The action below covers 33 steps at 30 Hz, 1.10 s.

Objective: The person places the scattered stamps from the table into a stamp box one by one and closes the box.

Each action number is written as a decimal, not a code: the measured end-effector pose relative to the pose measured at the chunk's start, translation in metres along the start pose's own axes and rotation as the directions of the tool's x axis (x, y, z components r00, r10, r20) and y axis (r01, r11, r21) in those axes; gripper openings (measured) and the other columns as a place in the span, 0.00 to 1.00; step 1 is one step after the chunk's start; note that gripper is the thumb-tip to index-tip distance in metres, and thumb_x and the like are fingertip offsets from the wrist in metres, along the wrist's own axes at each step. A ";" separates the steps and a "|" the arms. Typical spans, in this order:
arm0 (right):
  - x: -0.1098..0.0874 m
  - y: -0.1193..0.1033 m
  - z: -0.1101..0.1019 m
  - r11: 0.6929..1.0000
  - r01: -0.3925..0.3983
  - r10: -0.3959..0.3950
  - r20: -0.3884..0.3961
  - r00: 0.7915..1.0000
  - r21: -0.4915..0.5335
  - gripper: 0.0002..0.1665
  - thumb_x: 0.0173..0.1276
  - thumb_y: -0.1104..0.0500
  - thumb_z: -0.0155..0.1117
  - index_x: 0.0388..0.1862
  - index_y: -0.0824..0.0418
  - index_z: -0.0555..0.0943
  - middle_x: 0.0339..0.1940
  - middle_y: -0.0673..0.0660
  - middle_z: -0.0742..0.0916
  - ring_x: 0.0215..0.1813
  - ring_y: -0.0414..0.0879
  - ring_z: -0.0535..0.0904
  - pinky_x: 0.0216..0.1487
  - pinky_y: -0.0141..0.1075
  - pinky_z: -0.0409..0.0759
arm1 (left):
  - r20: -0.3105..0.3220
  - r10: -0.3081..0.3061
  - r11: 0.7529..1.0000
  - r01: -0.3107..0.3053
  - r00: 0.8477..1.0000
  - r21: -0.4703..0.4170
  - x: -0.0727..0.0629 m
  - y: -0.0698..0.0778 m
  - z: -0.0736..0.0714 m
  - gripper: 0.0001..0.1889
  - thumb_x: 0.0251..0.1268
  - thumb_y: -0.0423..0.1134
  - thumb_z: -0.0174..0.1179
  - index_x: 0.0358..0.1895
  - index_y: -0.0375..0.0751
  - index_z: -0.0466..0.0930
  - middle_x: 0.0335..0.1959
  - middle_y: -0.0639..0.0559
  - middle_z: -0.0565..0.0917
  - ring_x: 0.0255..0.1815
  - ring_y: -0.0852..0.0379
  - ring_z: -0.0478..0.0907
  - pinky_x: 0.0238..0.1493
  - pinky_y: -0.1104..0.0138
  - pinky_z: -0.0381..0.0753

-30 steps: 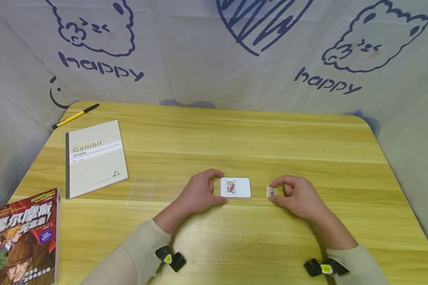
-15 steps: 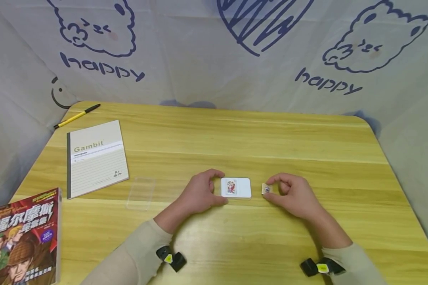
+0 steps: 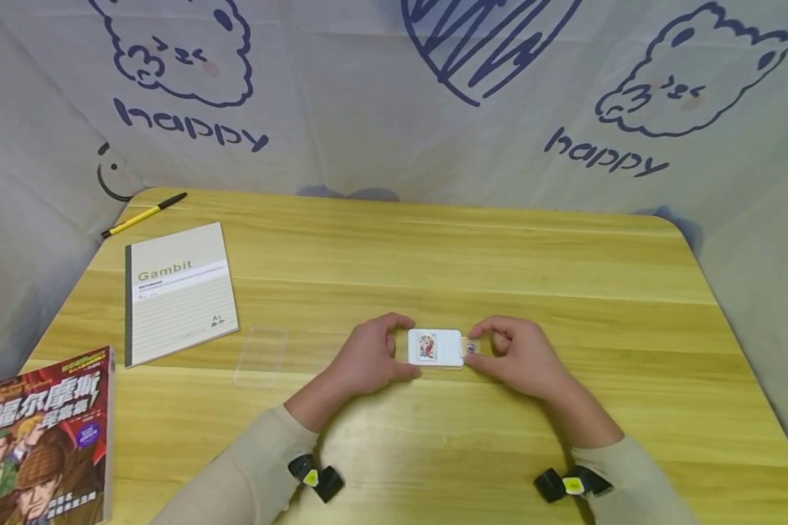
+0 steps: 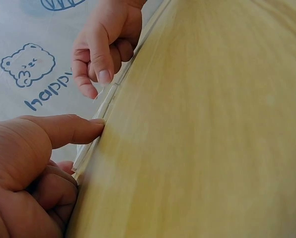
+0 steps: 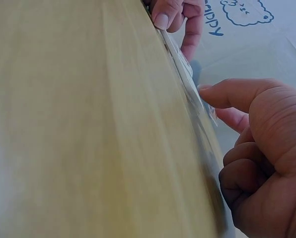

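Note:
A white flat rectangular plate with rounded corners lies in the middle of the table in the head view. On its left half is a small card-like piece with a colourful figure. My left hand grips the plate's left end, thumb along the near edge and index finger along the far one. Between thumb and index finger my right hand pinches a small pale square piece with a dark round emblem. That square is at the plate's right end; whether they touch or overlap I cannot tell. Both wrist views show the plate edge-on.
A clear flat rectangular piece lies on the wooden table left of my left forearm. Farther left are a notebook, a yellow and black pen and a thick comic-style book. A printed cloth hangs behind.
My right hand has moved left with the small square piece, from a gap beside the plate to its right end. My left hand and the plate have stayed put.

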State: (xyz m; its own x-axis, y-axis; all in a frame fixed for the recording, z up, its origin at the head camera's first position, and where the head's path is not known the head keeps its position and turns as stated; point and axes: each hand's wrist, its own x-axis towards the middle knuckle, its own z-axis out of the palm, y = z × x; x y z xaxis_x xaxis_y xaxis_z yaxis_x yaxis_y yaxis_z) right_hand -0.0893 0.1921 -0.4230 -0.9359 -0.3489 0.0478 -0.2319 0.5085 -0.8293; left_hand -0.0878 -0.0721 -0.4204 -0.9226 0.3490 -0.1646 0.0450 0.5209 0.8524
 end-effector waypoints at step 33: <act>0.022 -0.008 0.012 0.999 -0.046 0.047 0.117 0.992 -0.016 0.15 0.55 0.60 0.81 0.40 0.59 0.86 0.13 0.45 0.61 0.19 0.39 0.55 0.31 0.35 0.68 | 0.006 0.000 1.000 0.000 1.000 -0.007 -0.001 0.000 -0.002 0.35 0.47 0.34 0.79 0.62 0.36 0.76 0.20 0.53 0.69 0.18 0.60 0.63 0.20 0.68 0.62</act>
State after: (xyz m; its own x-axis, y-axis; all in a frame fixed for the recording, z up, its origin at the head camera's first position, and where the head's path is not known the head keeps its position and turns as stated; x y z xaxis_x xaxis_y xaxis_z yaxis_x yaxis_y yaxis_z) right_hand -0.1048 0.1714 -0.4220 -0.9084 -0.4141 -0.0570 -0.1932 0.5368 -0.8213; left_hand -0.0871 -0.0740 -0.4192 -0.9204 0.3535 -0.1673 0.0422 0.5151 0.8561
